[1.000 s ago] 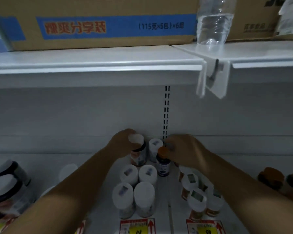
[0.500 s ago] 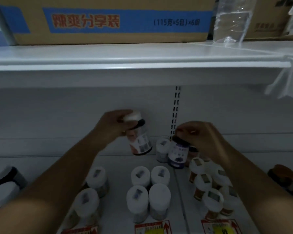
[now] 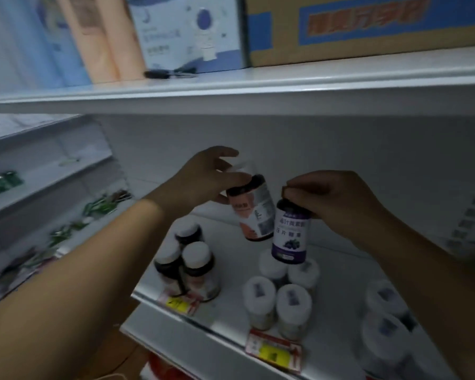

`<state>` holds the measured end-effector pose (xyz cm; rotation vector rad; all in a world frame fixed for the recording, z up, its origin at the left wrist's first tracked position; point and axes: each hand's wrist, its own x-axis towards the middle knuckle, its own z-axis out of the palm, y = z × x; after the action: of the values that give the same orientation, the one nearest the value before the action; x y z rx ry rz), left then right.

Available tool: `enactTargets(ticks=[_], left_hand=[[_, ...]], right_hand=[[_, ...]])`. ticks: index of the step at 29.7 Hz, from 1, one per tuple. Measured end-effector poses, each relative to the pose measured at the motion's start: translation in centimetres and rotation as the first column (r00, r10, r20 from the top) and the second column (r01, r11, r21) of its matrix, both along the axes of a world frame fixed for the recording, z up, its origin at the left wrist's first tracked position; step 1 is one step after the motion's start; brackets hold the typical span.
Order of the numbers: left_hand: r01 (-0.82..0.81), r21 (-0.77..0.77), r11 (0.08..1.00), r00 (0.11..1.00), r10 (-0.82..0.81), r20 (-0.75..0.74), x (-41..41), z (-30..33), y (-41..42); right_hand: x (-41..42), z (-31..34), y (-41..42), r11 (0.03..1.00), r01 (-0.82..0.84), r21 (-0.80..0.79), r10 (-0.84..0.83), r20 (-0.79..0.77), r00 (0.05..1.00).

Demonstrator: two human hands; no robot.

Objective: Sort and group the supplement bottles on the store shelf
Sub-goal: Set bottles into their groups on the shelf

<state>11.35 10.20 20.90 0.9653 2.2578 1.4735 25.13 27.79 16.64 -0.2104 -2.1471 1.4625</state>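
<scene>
My left hand grips a dark bottle with a pink-and-white label by its white cap, tilted, above the white shelf. Beside it, my right hand holds a purple-labelled bottle by its top; the two bottles nearly touch. Below them stands a cluster of white-capped bottles. A group of three dark bottles with white caps stands at the shelf's left end. More white-capped bottles sit blurred at the right, partly behind my right forearm.
The upper shelf hangs close overhead and carries a cardboard box, a blue-and-white carton and pastel packages. Price tags line the front edge. Side shelves at the left hold green packets.
Both hands lifted their bottles off the shelf and carried them higher. The view swung left, bringing the shelf's left end and the side shelves into sight.
</scene>
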Motion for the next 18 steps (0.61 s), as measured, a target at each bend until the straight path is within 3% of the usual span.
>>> enactTargets(ticks=[3, 5, 8, 13, 18], left_hand=[[-0.051, -0.066, 0.997, 0.998, 0.049, -0.039, -2.9, -1.2, -2.1], [-0.089, -0.164, 0.982, 0.986, 0.064, -0.153, -4.6, -2.4, -2.7], [-0.097, -0.328, 0.940, 0.955, -0.005, -0.297, -6.4, -4.5, -3.0], [-0.137, -0.474, 0.870, 0.907, -0.082, -0.412, -7.4, -8.0, -2.5], [-0.244, -0.678, 0.693, 0.822, -0.223, -0.524, -7.1, -10.3, -2.3]], right_hand=[[-3.8, -0.8, -2.3, 0.988, 0.005, 0.154, -0.006, 0.010, 1.000], [-5.4, -1.7, -3.2, 0.973, 0.010, 0.231, -0.016, 0.025, 1.000], [-6.7, -2.9, -4.0, 0.969, 0.003, 0.247, -0.010, 0.028, 1.000], [-7.5, -4.1, -4.6, 0.967, 0.001, 0.254, -0.011, 0.038, 0.999], [-7.7, -4.7, -4.4, 0.968, -0.004, 0.251, -0.012, 0.062, 0.998]])
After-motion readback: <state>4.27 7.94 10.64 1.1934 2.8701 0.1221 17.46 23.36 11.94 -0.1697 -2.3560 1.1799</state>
